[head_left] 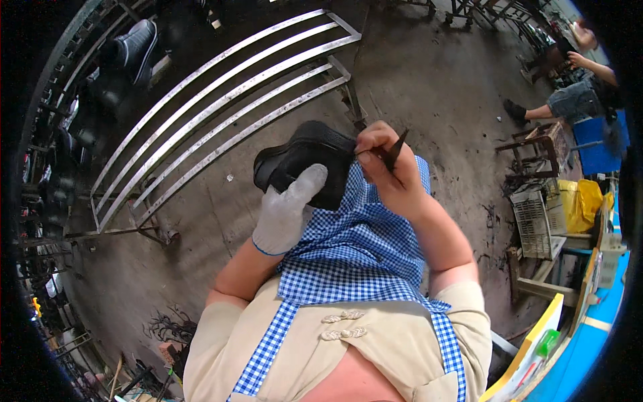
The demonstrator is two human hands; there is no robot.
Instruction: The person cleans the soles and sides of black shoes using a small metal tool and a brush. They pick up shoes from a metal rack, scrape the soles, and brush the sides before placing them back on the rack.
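A black shoe (305, 157) is held up in front of my checked apron. My left hand (289, 209), in a white knitted glove, is closed on it, with the thumb lying across its side. My bare right hand (392, 171) is at the shoe's right end, thumb and forefinger pinched together against its edge. From that same hand sticks a dark, pointed, blade-like tool (398, 149), its tip up and to the right. The rest of the tool is hidden in the palm. Whatever is between the pinched fingertips is too small to make out.
A slatted metal rack (228, 97) stands ahead on the left. Several black shoes (137, 50) hang on racking at the far left. To the right are a small stool (546, 144), a plastic crate (532, 221), a yellow bag (581, 204) and a seated person (576, 100).
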